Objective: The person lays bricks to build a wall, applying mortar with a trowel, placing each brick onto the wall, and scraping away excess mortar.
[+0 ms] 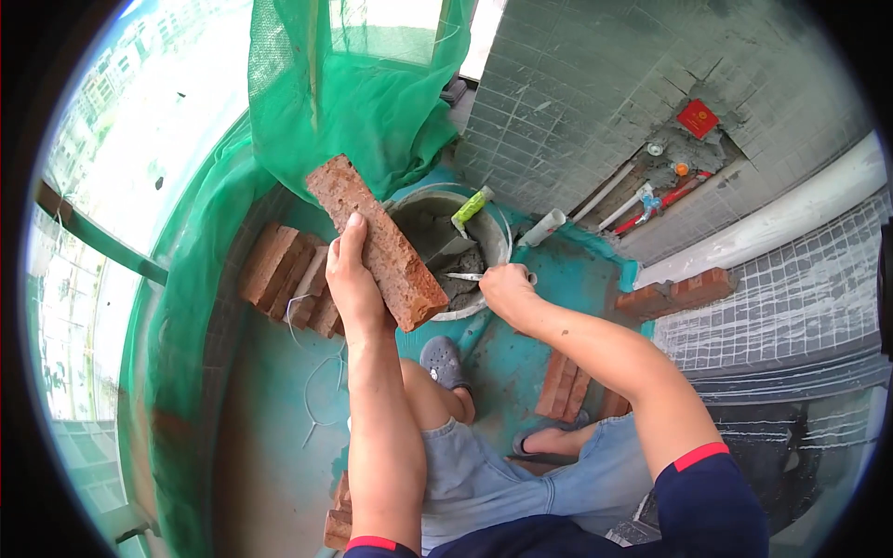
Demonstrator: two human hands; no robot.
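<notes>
My left hand is wrapped round a rough red brick, its thumb on the upper face. The brick is tilted and hides part of the bucket's left side. My right hand is closed on a trowel; its metal shank reaches into the bucket and its blade is hard to make out. Grey mortar lies inside the round bucket. A second tool with a lime-green handle leans in the bucket near its far rim.
Stacked bricks stand at left, with more bricks by my right foot and a row along the right wall. A white pipe stub rises beside the bucket. Green netting hangs ahead. Loose wire lies on the floor.
</notes>
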